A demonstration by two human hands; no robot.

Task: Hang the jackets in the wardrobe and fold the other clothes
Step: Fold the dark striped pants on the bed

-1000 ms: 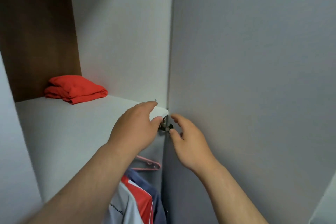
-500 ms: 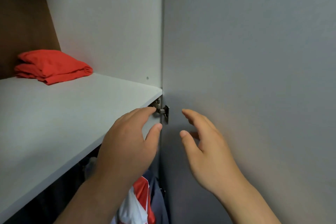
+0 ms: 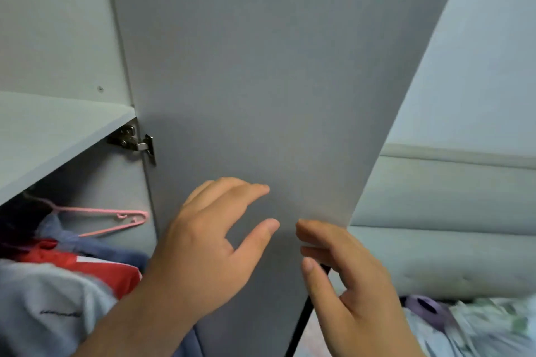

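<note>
The grey wardrobe door (image 3: 261, 66) stands open in front of me, seen from its inner side. My left hand (image 3: 208, 246) is spread open against the lower part of the door, holding nothing. My right hand (image 3: 342, 275) is at the door's free edge with fingers loosely bent, holding nothing. Under the wardrobe shelf (image 3: 52, 136) hang jackets: a red, white and blue one (image 3: 72, 278) at lower left, beside an empty pink hanger (image 3: 110, 220).
A metal hinge (image 3: 133, 140) joins the door to the wardrobe side below the shelf. To the right lies a padded headboard (image 3: 452, 226), with rumpled bedding and a purple item (image 3: 426, 307) at lower right.
My view swung right and down; the folded red garment on the shelf left the view. Both hands moved from near the hinge rightward along the door, the right reaching its free edge.
</note>
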